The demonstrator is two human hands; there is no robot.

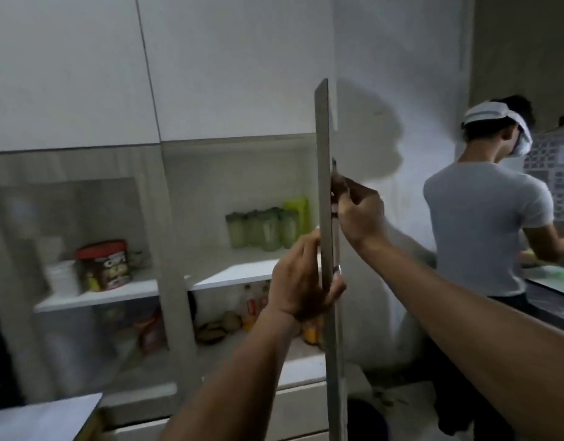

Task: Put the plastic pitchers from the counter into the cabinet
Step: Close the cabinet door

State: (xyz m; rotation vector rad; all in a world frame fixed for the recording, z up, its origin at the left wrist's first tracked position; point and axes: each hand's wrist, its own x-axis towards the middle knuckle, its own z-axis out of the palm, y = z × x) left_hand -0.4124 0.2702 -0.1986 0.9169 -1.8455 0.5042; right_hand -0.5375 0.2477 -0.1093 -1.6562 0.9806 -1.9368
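Open cabinet [175, 237], left, holds jars [264, 229]. Left hand [301, 283] clamps the door [325, 218] edge, steadying it ajar; right hand [358, 213] closes on its far face, probably the handle. No pitchers in view.

Dim light fills a narrow kitchen. Flat white upper cabinet panels [83, 68] span the far left, above pale wood-grain shelving [175, 281]. A bare white plaster wall [401, 74] on the right carries a soft shadow. Dark floor [411, 412] lies below.
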